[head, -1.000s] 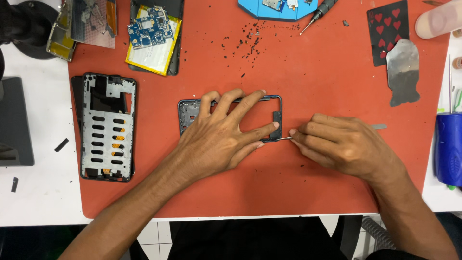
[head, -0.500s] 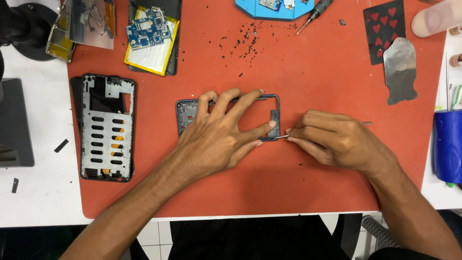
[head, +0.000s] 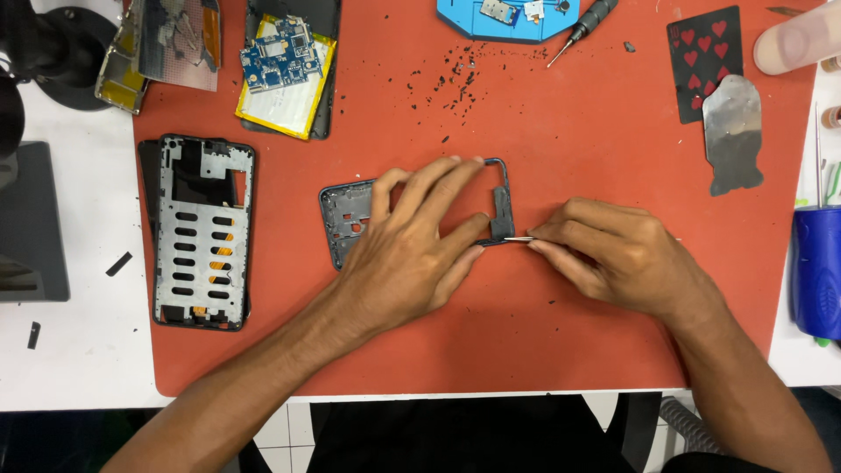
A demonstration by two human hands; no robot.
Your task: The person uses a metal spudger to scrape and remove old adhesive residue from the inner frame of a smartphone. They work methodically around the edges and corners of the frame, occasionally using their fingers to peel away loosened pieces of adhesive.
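Observation:
A dark blue-grey phone frame (head: 350, 215) lies in the middle of the red work mat (head: 569, 114). My left hand (head: 412, 250) lies flat over it, fingers spread, thumb pressing its right end. My right hand (head: 613, 254) pinches thin metal tweezers (head: 520, 238), whose tip touches the frame's lower right corner. Most of the frame is hidden under my left hand.
A phone chassis with slotted metal plate (head: 200, 232) lies at the mat's left. A circuit board on a yellow battery (head: 285, 66) sits top left, a blue tray (head: 508, 17) and screwdriver (head: 580, 28) at top, a playing card (head: 705, 57), metal pry sheet (head: 731, 131), blue container (head: 816, 271) right.
My right hand and the tweezers have shifted slightly left, closer to the frame's corner. My left hand keeps its place on the frame.

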